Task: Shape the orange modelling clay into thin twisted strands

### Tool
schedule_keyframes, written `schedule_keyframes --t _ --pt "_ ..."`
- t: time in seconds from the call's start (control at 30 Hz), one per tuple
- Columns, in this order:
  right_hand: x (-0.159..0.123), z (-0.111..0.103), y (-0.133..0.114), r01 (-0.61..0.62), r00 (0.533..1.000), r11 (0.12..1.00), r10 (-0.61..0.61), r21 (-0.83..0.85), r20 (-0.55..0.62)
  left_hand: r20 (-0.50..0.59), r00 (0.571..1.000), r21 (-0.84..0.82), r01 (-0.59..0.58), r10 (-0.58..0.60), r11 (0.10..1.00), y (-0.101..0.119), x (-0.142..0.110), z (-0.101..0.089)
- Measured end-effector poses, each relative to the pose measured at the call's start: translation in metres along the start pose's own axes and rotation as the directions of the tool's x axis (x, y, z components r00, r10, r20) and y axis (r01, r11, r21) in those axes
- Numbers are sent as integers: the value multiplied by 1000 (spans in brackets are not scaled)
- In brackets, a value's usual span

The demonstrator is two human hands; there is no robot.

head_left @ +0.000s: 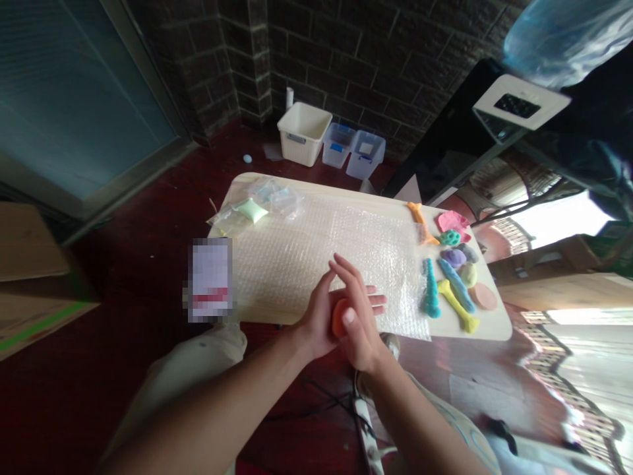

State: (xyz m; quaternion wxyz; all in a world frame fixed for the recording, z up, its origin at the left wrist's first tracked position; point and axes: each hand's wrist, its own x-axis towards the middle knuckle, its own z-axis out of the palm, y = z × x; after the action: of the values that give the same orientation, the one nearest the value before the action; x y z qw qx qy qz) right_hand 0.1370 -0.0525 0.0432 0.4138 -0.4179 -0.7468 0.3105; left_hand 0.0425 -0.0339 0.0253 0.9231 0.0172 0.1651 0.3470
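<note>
A lump of orange modelling clay (339, 318) is pressed between my two palms, just above the near edge of the table. My left hand (316, 324) lies underneath, its fingertips showing past the other hand. Over the clay lies my right hand (363, 330), fingers stretched forward and thumb against the lump. Much of the clay is hidden by the hands. Below them, bubble wrap (297, 257) covers the middle of the table. To the right rest shaped clay pieces, among them a yellow bone shape (459, 307), a teal stick (431, 290), a blue stick (457, 284) and an orange bone shape (420, 221).
Clear plastic bags with a pale green clay packet (252, 210) lie at the table's far left. A blurred-out white and red item (210, 280) is at the left edge. Bins (301, 135) stand on the floor behind. A power strip (364, 422) lies below.
</note>
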Motion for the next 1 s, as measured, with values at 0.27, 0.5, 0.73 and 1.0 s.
schedule_keyframes --t 0.27,0.5,0.73,1.0 --pt "8 -36 0 4 993 978 21 -210 120 -63 998 -12 -29 29 999 37 -12 12" --pt "-2 -27 9 -44 981 952 -16 -304 -193 -156 976 -11 -154 150 988 33 -3 5" --pt "0 -24 -9 196 972 950 -221 -243 -80 29 988 -97 -149 152 984 33 -6 8" --pt "0 -21 -10 51 996 945 -73 -324 -55 82 995 -29 -48 50 998 22 -7 8"
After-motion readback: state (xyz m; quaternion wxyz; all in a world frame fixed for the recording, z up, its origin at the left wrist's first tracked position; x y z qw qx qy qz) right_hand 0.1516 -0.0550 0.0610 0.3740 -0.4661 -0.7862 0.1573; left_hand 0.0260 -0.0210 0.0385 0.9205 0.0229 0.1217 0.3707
